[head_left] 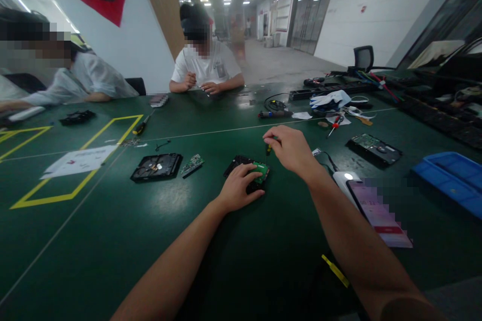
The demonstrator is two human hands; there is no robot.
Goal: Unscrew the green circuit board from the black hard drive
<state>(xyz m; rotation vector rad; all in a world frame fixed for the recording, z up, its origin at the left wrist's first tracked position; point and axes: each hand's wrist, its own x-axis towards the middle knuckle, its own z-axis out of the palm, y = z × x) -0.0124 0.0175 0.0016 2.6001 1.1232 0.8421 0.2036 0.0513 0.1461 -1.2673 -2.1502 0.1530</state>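
Observation:
A black hard drive with a green circuit board [260,172] lies on the table in front of me. Over its left and near side, my left hand [238,189] steadies it, with the thumb at the near edge and the fingers across the board. My right hand [290,149] is closed around a small screwdriver [268,150] with a dark and yellow handle. The screwdriver stands upright over the board's far right corner; whether its tip touches a screw is too small to tell. To the left are a loose circuit board [193,164] and an opened drive casing [156,166].
At right lie another hard drive [374,149], a phone [378,210], a blue bin [452,178] and a red screwdriver [336,124]. Gloves [329,100] and cables lie farther back. A paper sheet [77,160] is at left. Two people sit across the table [94,241].

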